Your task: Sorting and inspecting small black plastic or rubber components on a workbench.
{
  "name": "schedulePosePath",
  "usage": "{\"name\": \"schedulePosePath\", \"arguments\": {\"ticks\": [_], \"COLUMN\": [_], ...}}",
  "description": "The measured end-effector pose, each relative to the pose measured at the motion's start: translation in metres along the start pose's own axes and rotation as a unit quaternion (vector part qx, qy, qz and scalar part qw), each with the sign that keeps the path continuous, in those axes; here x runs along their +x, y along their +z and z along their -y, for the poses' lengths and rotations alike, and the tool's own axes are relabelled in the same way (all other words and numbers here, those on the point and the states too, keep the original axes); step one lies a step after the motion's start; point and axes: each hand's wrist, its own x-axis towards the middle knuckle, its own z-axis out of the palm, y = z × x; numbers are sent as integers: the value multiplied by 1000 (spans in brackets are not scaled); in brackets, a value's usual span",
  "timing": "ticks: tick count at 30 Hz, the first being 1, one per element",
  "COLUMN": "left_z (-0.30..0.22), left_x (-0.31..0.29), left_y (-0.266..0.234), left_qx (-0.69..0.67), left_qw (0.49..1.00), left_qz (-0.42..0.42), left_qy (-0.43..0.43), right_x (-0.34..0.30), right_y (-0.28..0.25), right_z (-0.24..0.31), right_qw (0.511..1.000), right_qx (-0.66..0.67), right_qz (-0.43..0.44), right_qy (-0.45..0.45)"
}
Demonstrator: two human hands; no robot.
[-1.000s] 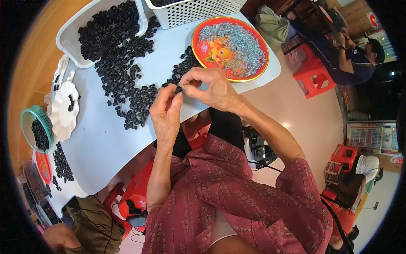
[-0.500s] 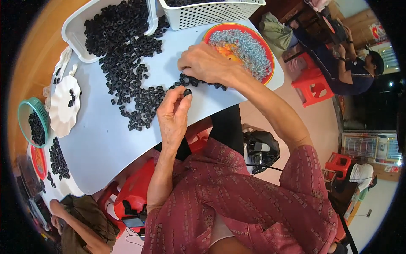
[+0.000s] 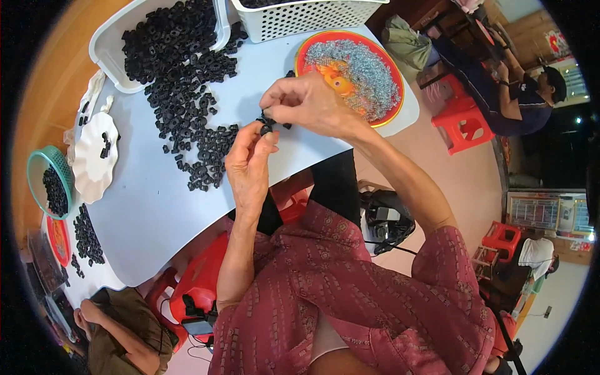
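My left hand (image 3: 247, 164) pinches a small black ring-like part (image 3: 267, 129) between thumb and fingertips, above the table's front edge. Right over it, my right hand (image 3: 310, 103) has its thumb and forefinger closed, the tips almost meeting the part. Whatever sits between those right fingertips is too small to make out. A few more black parts lie on the table, partly hidden beneath my right hand. To the left spreads a large heap of black parts (image 3: 194, 115). Beyond my right hand stands a red-rimmed plate (image 3: 399, 78) piled with small shiny silvery pieces (image 3: 369, 65).
A tipped white bin (image 3: 100, 53) and a white perforated basket (image 3: 300, 22) stand at the back of the table (image 3: 150, 212). At left are a scalloped white plate (image 3: 90, 165) and a green basket (image 3: 61, 164). Other people sit at both sides, near red stools (image 3: 461, 119).
My right hand has moved from beside the red plate down and toward my left hand; their fingertips are now close together. My left hand has shifted slightly left, keeping the black part.
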Motion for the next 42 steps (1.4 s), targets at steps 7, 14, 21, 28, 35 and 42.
{"name": "schedulePosePath", "arguments": {"ticks": [7,14,21,28,35,42], "left_z": [1,3,7,6,7,2], "left_x": [1,2,1,2,1,-4], "left_y": [0,-3,-5,-5,-7,1], "left_qx": [24,17,20,46,53,129], "left_qw": [999,997,998,996,996,989], "left_qz": [40,68,59,67,69,55], "left_qy": [20,27,19,23,16,41], "right_x": [-22,-29,-29,-26,-23,-30], "right_y": [12,13,9,4,-6,-2], "right_z": [-17,-24,-22,-28,-18,-16], "right_qw": [990,993,992,994,996,975], "right_qx": [135,90,36,85,-25,-114], "right_qz": [-15,-57,-46,-30,26,-24], "right_qy": [-34,-58,-115,-66,-85,-191]}}
